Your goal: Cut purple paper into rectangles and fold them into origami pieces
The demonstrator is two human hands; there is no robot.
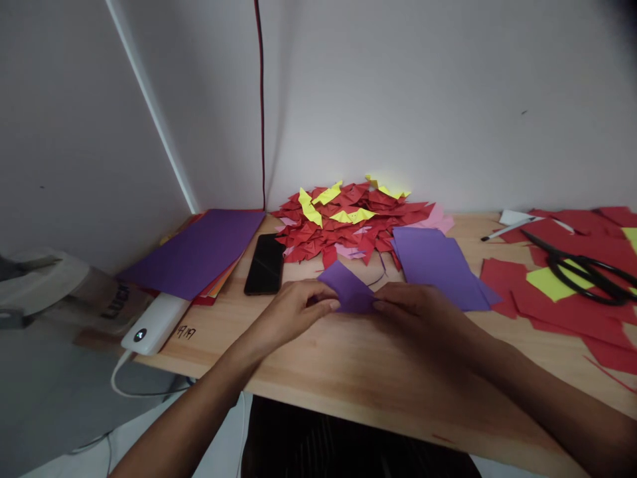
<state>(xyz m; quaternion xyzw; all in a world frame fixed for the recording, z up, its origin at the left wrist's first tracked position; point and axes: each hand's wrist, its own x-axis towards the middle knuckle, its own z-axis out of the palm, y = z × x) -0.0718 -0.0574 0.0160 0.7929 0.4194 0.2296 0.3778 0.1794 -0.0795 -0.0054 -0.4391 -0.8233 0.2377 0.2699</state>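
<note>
A small purple paper piece (348,289) lies on the wooden table (348,358) in front of me, partly folded. My left hand (293,307) pinches its left edge with fingers closed. From the other side my right hand (415,309) presses down on its right edge, fingers together. Just behind, a stack of cut purple sheets (438,265) rests beside a heap of folded red and yellow paper pieces (348,219) against the wall.
A black phone (265,264) lies left of the heap. Large purple sheets (199,252) and a white power bank (155,322) sit at the left edge. Black scissors (587,269), a pen (507,229) and red and yellow scraps (572,299) cover the right side.
</note>
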